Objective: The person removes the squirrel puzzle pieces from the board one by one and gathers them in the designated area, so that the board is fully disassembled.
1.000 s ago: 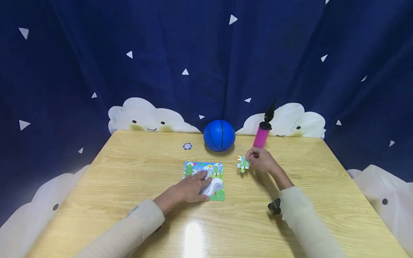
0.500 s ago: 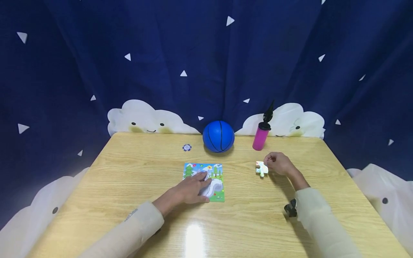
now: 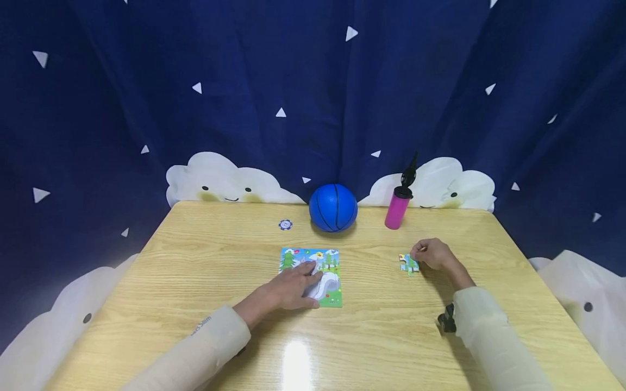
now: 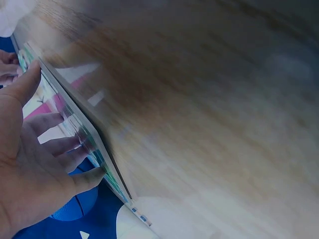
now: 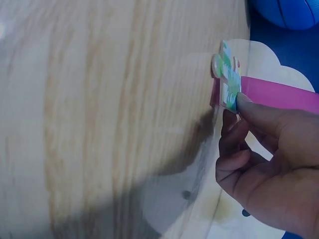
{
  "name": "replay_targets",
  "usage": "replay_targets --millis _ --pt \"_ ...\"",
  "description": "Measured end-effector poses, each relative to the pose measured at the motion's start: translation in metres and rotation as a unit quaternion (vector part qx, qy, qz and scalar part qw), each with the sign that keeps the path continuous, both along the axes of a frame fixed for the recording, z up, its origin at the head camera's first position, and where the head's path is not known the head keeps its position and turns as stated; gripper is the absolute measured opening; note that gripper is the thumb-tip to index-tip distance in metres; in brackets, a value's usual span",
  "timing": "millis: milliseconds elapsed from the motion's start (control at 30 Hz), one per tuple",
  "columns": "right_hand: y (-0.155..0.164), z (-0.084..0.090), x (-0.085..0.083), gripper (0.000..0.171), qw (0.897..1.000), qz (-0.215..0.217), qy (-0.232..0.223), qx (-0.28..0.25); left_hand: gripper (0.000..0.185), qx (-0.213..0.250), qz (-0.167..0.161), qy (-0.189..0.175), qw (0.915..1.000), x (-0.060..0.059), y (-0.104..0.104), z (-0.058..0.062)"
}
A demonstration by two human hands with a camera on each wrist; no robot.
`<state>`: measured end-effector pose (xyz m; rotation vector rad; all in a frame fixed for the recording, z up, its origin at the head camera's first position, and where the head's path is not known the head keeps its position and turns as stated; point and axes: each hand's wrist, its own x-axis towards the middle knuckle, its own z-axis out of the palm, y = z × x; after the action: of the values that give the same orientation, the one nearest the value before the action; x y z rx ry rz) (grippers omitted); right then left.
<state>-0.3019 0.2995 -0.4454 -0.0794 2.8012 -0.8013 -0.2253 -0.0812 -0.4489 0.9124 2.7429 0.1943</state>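
A colourful puzzle board [image 3: 311, 274] lies flat in the middle of the wooden table [image 3: 195, 282]. My left hand [image 3: 293, 286] rests on it with straight fingers; the left wrist view shows the fingers [image 4: 55, 144] pressed against the board [image 4: 79, 134]. My right hand [image 3: 430, 254] pinches a small green and white puzzle piece [image 3: 408, 264] low over the table, to the right of the board. In the right wrist view the piece [image 5: 228, 82] stands between fingertip and thumb of my right hand [image 5: 259, 149].
A blue ball [image 3: 333, 207] and a pink pump bottle [image 3: 397, 206] stand at the table's far edge. A small round token [image 3: 286, 224] lies left of the ball. A dark blue curtain with white clouds hangs behind.
My right hand has carried the puzzle piece to the right and nearer to me, lowering it toward the table. The left hand has stayed on the board.
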Motion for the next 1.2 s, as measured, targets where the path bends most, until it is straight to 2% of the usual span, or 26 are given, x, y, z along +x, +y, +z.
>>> replay_targets --millis 267,500,733,900,1200 --pt "-0.001 -0.009 -0.001 0.014 1.0 -0.003 0.015 0.021 0.076 0.007 0.001 -0.004 1.0 0.001 0.0 -0.002" --pt "-0.016 -0.004 -0.006 0.015 0.999 0.006 0.031 0.04 0.076 0.011 -0.001 0.006 0.9999 0.001 -0.003 -0.003" --pt "-0.062 0.008 -0.006 0.014 0.996 0.045 0.083 -0.002 0.075 0.012 0.003 0.016 0.9998 0.002 -0.009 -0.003" --pt "-0.096 0.011 -0.003 0.011 0.991 0.071 0.109 -0.03 0.074 0.021 0.013 0.015 0.9996 0.002 -0.016 -0.002" --pt "-0.148 0.008 -0.005 0.007 0.989 0.094 0.101 -0.045 0.072 0.031 0.024 0.013 0.9991 0.007 -0.029 0.003"
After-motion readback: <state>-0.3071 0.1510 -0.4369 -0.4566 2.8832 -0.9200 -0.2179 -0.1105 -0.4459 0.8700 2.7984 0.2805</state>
